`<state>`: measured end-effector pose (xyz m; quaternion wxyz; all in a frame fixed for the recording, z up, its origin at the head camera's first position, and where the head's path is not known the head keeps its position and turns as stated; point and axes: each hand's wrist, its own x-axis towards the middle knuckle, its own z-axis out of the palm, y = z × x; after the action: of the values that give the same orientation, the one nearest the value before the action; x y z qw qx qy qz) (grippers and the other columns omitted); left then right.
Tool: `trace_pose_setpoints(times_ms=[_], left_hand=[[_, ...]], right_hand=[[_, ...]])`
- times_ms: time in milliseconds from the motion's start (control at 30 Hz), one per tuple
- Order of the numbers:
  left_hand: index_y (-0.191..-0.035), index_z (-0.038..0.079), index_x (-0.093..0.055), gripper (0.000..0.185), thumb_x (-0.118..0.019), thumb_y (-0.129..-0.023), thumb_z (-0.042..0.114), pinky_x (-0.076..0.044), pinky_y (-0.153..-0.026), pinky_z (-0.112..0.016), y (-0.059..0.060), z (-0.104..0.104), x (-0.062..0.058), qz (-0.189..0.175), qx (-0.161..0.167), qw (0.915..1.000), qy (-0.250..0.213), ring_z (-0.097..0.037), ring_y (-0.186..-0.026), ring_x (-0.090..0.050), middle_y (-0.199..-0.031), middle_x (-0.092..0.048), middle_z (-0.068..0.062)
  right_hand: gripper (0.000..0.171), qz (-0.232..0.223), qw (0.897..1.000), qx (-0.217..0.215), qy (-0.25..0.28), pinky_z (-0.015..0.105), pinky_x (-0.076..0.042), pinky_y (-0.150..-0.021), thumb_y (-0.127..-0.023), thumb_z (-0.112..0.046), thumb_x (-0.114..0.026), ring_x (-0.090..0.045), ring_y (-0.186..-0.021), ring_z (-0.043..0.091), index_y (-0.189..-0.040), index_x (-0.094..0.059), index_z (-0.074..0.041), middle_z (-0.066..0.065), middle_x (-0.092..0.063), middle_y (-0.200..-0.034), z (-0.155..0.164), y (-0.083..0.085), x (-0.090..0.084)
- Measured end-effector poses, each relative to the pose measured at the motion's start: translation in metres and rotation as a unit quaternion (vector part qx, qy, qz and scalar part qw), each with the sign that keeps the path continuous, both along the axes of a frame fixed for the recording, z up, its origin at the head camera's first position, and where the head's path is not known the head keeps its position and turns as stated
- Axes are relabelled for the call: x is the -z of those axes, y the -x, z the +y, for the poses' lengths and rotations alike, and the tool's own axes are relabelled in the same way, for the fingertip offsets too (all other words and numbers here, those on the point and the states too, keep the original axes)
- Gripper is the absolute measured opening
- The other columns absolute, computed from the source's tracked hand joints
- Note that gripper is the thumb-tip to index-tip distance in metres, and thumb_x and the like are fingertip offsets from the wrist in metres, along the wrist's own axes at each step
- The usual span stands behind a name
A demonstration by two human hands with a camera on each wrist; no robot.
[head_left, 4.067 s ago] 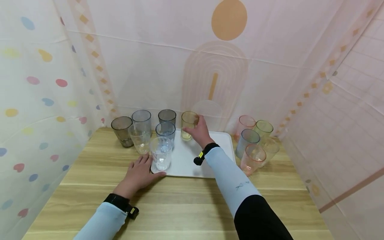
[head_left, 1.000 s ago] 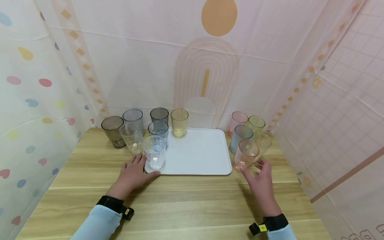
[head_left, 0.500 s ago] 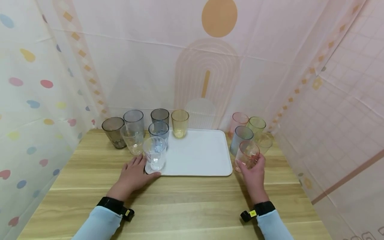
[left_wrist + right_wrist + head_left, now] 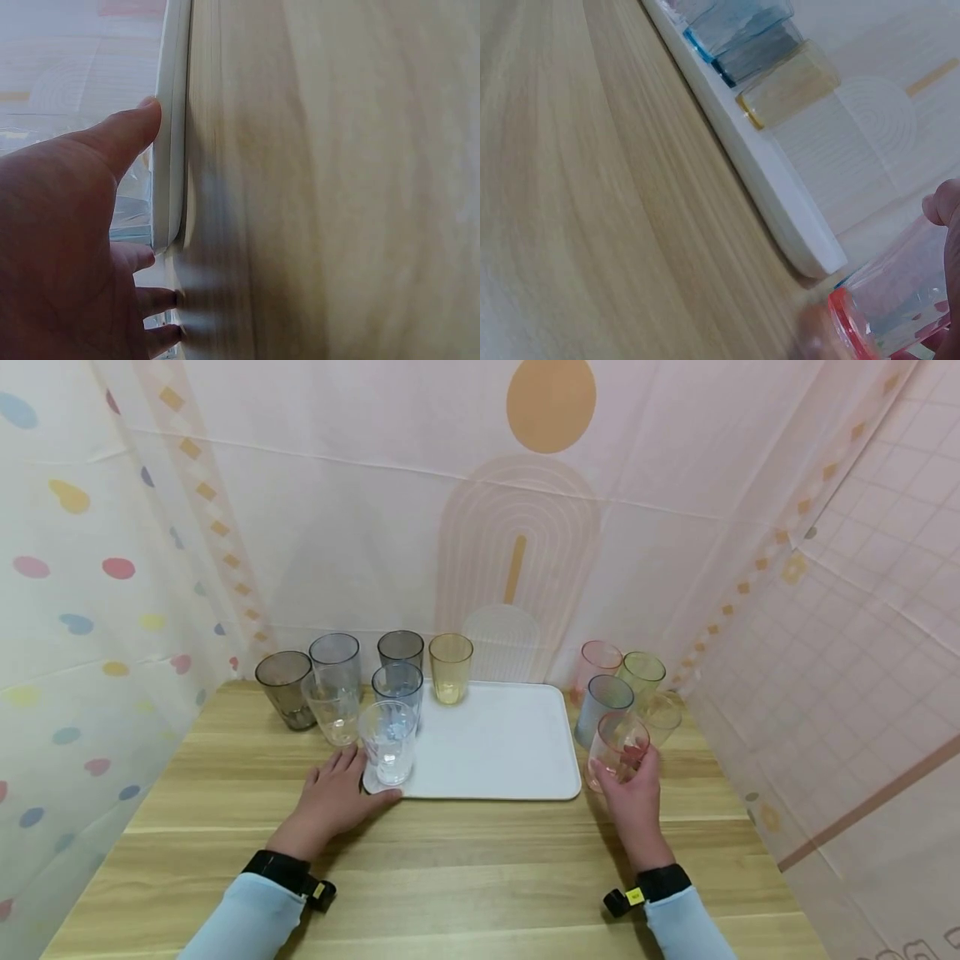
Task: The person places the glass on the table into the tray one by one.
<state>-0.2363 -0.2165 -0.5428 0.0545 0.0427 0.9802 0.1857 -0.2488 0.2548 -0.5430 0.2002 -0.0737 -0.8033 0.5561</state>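
1. Pink see-through plastic tumbler [image 4: 617, 748], tilted off the wooden desk [image 4: 465, 860], is gripped by the right hand [image 4: 636, 800], fingers [image 4: 643, 758] curled round it.
2. Left hand [image 4: 330, 800] lies flat, fingers [image 4: 347, 763] straight, beside the white rectangular tray [image 4: 495, 745] and its clear glass [image 4: 387, 742].

Our left hand [image 4: 335, 797] lies flat, palm down, fingers spread and relaxed. Our right hand [image 4: 634, 793] is curled in a grip, fingers wrapped. Both forearms reach forward in light blue sleeves with black wristbands.
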Motion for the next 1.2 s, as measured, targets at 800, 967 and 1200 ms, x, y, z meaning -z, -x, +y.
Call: trace_pose_setpoints(times_ms=[800, 967, 1200], left_hand=[[-0.170, -0.007, -0.031, 0.121, -0.063, -0.096, 0.083, -0.014, -0.123, -0.085, -0.001, -0.002, 0.003, -0.002, -0.005, 0.9999, -0.013, -0.062, -0.160, -0.019, -0.176, -0.023, -0.036], [-0.170, -0.005, -0.031, 0.121, -0.063, -0.095, 0.083, -0.013, -0.123, -0.085, 0.001, -0.001, 0.003, 0.004, -0.004, 0.9999, -0.015, -0.062, -0.160, -0.019, -0.176, -0.023, -0.035], [-0.169, -0.007, -0.032, 0.120, -0.064, -0.095, 0.083, -0.015, -0.122, -0.085, -0.002, 0.000, 0.000, 0.006, -0.004, 0.9999, -0.010, -0.063, -0.159, -0.020, -0.175, -0.024, -0.036]], right_hand=[[0.077, 0.007, 0.992, -0.121, -0.019, 0.062, -0.047, -0.118, -0.093, -0.017, -0.091, -0.058, -0.138, 0.042, -0.152, -0.043, -0.002, 0.027, -0.062, -0.145, -0.093, 0.026, -0.035], [0.078, -0.004, 0.988, -0.154, -0.019, 0.060, -0.046, -0.118, -0.093, -0.019, -0.091, -0.060, -0.134, 0.040, -0.153, -0.043, -0.002, 0.025, -0.064, -0.146, -0.125, 0.040, -0.035], [0.076, -0.011, 0.978, -0.204, -0.031, 0.055, -0.050, -0.115, -0.092, -0.020, -0.091, -0.062, -0.134, 0.037, -0.150, -0.045, -0.001, 0.024, -0.064, -0.147, -0.164, 0.061, -0.032]])
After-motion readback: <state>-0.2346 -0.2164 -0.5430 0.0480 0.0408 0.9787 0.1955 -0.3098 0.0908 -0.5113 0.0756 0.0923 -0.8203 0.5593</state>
